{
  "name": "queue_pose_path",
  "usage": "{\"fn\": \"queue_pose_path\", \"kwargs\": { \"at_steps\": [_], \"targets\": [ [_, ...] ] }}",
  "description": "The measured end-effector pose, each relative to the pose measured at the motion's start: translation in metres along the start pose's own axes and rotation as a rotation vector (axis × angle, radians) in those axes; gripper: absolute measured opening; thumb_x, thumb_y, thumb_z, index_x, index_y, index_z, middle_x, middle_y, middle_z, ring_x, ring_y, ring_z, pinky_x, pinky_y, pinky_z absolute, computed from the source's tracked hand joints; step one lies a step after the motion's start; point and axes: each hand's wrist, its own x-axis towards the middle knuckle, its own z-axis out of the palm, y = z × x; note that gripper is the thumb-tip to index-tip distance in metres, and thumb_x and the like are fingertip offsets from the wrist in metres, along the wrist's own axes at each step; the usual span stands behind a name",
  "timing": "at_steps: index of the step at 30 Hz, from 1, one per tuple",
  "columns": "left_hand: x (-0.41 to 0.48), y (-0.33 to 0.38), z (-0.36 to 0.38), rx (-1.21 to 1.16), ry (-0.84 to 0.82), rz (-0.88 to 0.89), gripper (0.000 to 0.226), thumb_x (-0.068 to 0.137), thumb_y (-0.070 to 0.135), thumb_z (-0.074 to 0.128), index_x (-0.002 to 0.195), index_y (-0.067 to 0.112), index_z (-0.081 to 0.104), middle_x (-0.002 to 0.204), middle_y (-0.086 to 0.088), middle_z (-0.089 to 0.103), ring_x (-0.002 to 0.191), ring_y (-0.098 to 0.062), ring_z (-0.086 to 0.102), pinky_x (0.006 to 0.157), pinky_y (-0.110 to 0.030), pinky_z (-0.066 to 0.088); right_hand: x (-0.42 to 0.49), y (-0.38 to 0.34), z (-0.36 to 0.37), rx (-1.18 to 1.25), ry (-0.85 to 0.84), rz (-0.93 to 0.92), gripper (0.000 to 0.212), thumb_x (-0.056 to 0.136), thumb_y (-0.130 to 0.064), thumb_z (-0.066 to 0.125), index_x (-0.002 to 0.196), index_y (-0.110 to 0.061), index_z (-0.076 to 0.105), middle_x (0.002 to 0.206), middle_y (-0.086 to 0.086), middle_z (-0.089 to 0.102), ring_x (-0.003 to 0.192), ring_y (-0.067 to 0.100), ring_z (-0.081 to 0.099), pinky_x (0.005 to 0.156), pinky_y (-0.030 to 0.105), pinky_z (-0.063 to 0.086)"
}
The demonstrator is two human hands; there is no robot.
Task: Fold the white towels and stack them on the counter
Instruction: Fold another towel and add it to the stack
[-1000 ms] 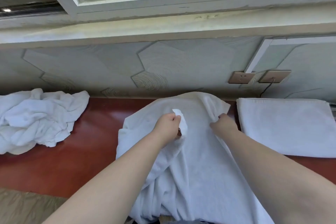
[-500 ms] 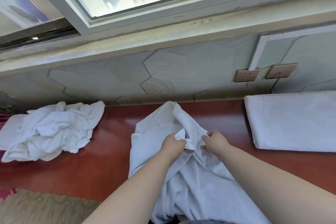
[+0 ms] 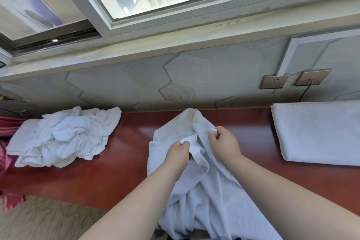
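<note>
Bench (image 3: 136, 161) of glossy red-brown wood — rumpled white cotton towel (image 3: 194, 181) at centre, draped over the near edge; left hand (image 3: 178, 152) and right hand (image 3: 224, 142) fingers each pinching its hem. Folded white towel (image 3: 319, 132) at right; crumpled white towel heap (image 3: 64, 136) at left.

Towel (image 3: 210, 191) soft matt cloth; counter (image 3: 126, 161) glossy red-brown wood.

Worktop (image 3: 124, 163) runs left to right below the wall. Crumpled towel pile (image 3: 64, 138) lies on its left end. Folded towel (image 3: 319, 132) lies flat on the right end, near the wall. Between them, loose towel (image 3: 194, 191) drapes over the front edge. Left hand (image 3: 178, 155) and right hand (image 3: 225, 143) sit on it, close together. Two wall sockets (image 3: 273, 82) above the folded towel.
</note>
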Motion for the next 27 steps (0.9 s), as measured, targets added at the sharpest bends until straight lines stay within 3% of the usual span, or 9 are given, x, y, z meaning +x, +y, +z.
{"fn": "queue_pose_path", "kwargs": {
  "at_steps": [2, 4, 7, 10, 12, 15, 18, 22, 27],
  "targets": [
    [0.003, -0.001, -0.003, 0.013, 0.055, 0.080, 0.027, 0.098, 0.032, 0.043, 0.093, 0.019, 0.066, 0.083, -0.002, 0.069, 0.074, -0.020, 0.060, 0.068, -0.031, 0.046, -0.017, -0.019, 0.000, -0.019, -0.048, -0.137, 0.032, 0.097, -0.028, 0.059, 0.070, -0.014, 0.048, 0.067, 0.000, 0.053, 0.068, 0.021, 0.046, 0.061, 0.036, 0.036],
    [0.001, 0.002, -0.007, 0.093, 0.107, 0.257, 0.032, 0.101, 0.031, 0.046, 0.073, 0.029, 0.062, 0.062, 0.011, 0.059, 0.057, -0.006, 0.048, 0.054, -0.022, 0.038, -0.031, -0.035, -0.002, -0.127, -0.029, -0.299, 0.026, 0.095, -0.033, 0.064, 0.078, -0.014, 0.060, 0.080, -0.003, 0.058, 0.080, 0.018, 0.049, 0.072, 0.035, 0.041],
    [-0.005, 0.004, -0.020, 0.125, 0.121, 0.461, 0.046, 0.102, 0.029, 0.053, 0.057, 0.035, 0.053, 0.048, 0.015, 0.041, 0.047, -0.005, 0.034, 0.045, -0.017, 0.028, -0.046, -0.063, -0.008, -0.170, -0.008, -0.378, 0.029, 0.095, -0.034, 0.065, 0.073, -0.018, 0.055, 0.077, -0.006, 0.055, 0.077, 0.017, 0.051, 0.070, 0.037, 0.042],
    [-0.011, 0.008, -0.040, 0.011, 0.062, 0.511, 0.044, 0.101, 0.032, 0.060, 0.062, 0.014, 0.052, 0.052, 0.011, 0.037, 0.053, -0.008, 0.032, 0.051, -0.026, 0.028, -0.058, -0.087, -0.007, -0.179, 0.047, -0.401, 0.024, 0.096, -0.029, 0.064, 0.076, -0.015, 0.064, 0.071, -0.004, 0.061, 0.074, 0.015, 0.055, 0.069, 0.038, 0.046],
    [-0.017, 0.011, -0.055, -0.059, 0.022, 0.551, 0.041, 0.101, 0.031, 0.062, 0.071, 0.002, 0.059, 0.057, -0.006, 0.050, 0.055, -0.014, 0.045, 0.056, -0.032, 0.038, -0.069, -0.102, 0.000, -0.166, 0.121, -0.420, 0.022, 0.096, -0.026, 0.064, 0.077, -0.017, 0.070, 0.071, -0.004, 0.065, 0.073, 0.014, 0.057, 0.069, 0.036, 0.046],
    [-0.023, 0.013, -0.081, -0.060, 0.020, 0.631, 0.032, 0.102, 0.031, 0.060, 0.083, 0.009, 0.071, 0.074, -0.010, 0.071, 0.067, -0.019, 0.069, 0.061, -0.026, 0.053, -0.087, -0.123, 0.015, -0.157, 0.158, -0.380, 0.026, 0.098, -0.036, 0.060, 0.080, -0.026, 0.076, 0.069, -0.011, 0.068, 0.071, 0.010, 0.060, 0.063, 0.027, 0.046],
    [-0.028, 0.012, -0.108, 0.002, -0.005, 0.692, 0.031, 0.102, 0.032, 0.059, 0.081, 0.013, 0.072, 0.077, -0.007, 0.073, 0.077, -0.025, 0.071, 0.070, -0.040, 0.057, -0.102, -0.139, 0.030, -0.138, 0.221, -0.363, 0.026, 0.097, -0.038, 0.061, 0.075, -0.031, 0.074, 0.065, -0.021, 0.065, 0.069, 0.002, 0.060, 0.057, 0.016, 0.037],
    [-0.035, 0.015, -0.150, 0.100, 0.000, 0.780, 0.038, 0.103, 0.034, 0.055, 0.075, 0.011, 0.069, 0.069, -0.003, 0.072, 0.071, -0.023, 0.070, 0.071, -0.048, 0.054, -0.115, -0.169, 0.053, -0.064, 0.276, -0.362, 0.021, 0.098, -0.030, 0.063, 0.082, -0.029, 0.077, 0.075, -0.019, 0.071, 0.074, -0.002, 0.063, 0.063, 0.012, 0.040],
    [-0.044, 0.014, -0.193, 0.094, -0.042, 0.837, 0.042, 0.105, 0.035, 0.051, 0.080, 0.008, 0.071, 0.072, -0.007, 0.073, 0.072, -0.030, 0.069, 0.072, -0.050, 0.054, -0.135, -0.198, 0.079, -0.045, 0.350, -0.448, 0.017, 0.100, -0.030, 0.064, 0.092, -0.031, 0.080, 0.080, -0.018, 0.072, 0.081, 0.001, 0.067, 0.074, 0.026, 0.053]
  ]
}}
